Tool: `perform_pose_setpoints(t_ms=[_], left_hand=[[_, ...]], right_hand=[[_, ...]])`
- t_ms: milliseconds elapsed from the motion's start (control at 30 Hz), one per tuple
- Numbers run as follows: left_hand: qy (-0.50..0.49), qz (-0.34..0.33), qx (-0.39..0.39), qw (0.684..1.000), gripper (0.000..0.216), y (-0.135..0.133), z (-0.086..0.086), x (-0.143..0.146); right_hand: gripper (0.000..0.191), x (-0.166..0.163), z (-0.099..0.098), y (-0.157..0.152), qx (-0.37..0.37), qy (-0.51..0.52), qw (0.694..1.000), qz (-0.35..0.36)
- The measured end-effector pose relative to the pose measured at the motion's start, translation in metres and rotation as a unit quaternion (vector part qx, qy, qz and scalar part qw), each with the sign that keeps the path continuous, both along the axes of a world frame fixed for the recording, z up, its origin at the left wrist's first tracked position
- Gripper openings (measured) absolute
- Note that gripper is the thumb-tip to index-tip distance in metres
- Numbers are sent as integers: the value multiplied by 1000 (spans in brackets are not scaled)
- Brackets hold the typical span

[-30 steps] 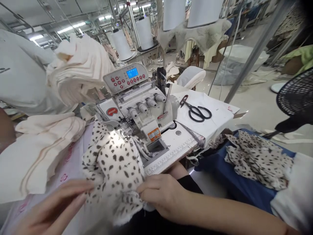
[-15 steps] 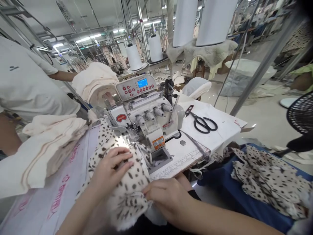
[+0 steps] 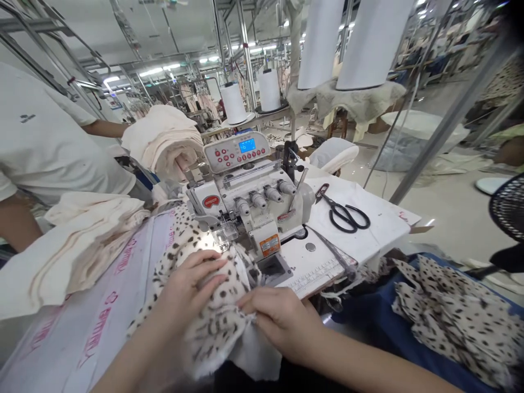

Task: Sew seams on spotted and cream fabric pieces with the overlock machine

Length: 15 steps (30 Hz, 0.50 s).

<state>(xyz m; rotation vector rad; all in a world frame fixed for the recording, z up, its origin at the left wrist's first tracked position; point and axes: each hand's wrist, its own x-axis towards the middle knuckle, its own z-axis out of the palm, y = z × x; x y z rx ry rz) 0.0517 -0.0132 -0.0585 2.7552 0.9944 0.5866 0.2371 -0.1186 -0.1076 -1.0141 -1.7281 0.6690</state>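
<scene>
A spotted plush fabric (image 3: 219, 297), cream with dark spots, lies under the lit needle area of a white overlock sewing machine (image 3: 262, 204) and hangs over the table's front edge. My left hand (image 3: 191, 284) rests on top of it, just before the presser foot, with the fingers stretched out over the cloth. At the fabric's right edge, my right hand (image 3: 282, 316) is closed in a pinch on it. A plain white underside shows below that pinch. The needle itself is too small to make out.
Black scissors (image 3: 344, 213) lie right of the machine. Cream fabric pieces (image 3: 77, 240) are stacked on the left, beside a co-worker in a white shirt (image 3: 53, 131). More spotted cloth (image 3: 458, 316) sits on blue material at right, near a black fan (image 3: 507, 210). Thread cones (image 3: 370, 43) stand above.
The view has shifted slightly, so the machine appears further right and lower. My right hand has risen a little with the fabric edge, while the left stays on the cloth.
</scene>
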Motion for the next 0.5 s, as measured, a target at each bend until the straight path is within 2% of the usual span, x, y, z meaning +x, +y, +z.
perform_pose_setpoints(t_ms=[100, 267, 500], left_hand=[[11, 0, 9, 1000, 28, 2, 4, 1], [-37, 22, 68, 997, 27, -5, -2, 0], [31, 8, -29, 999, 27, 15, 8, -4]], right_hand=[[27, 0, 1, 10, -11, 12, 1000, 15], [26, -2, 1, 14, -18, 34, 999, 16], [26, -6, -6, 27, 0, 91, 996, -8]])
